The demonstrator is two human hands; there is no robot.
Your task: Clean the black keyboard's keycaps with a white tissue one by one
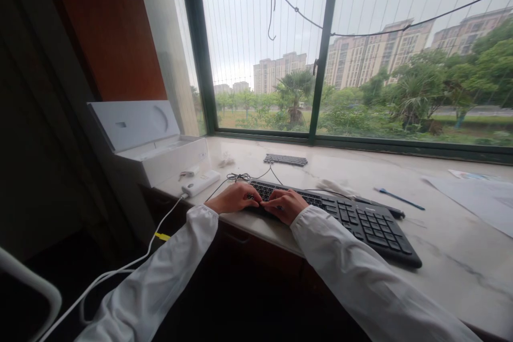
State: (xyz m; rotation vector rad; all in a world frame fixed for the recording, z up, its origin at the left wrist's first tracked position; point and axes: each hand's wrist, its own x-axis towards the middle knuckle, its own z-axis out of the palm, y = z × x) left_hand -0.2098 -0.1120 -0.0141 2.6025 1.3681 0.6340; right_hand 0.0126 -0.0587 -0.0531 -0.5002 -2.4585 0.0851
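A black keyboard (pixel 374 227) lies slanted along the near edge of the counter. Over its left part, my left hand (pixel 234 197) and my right hand (pixel 286 204) meet, thumbs and fingertips close together and bent down onto the keys. Both hands are closed in a pinch. Whatever is between the fingertips is too small or too hidden to make out. On the keys around my fingers, pale outlines show, unlike the plain dark number pad at the right. Behind the keyboard sits a block of grey keys in rows (pixel 286 160).
An open white box (pixel 172 155) stands at the left, with a white power strip (pixel 201 183) before it. A bundled black cable (pixel 239 177), a dark stick-shaped tool (pixel 380 207), a blue pen (pixel 402 199) and paper sheets (pixel 476 200) lie on the marble counter (pixel 452 235). The window is behind.
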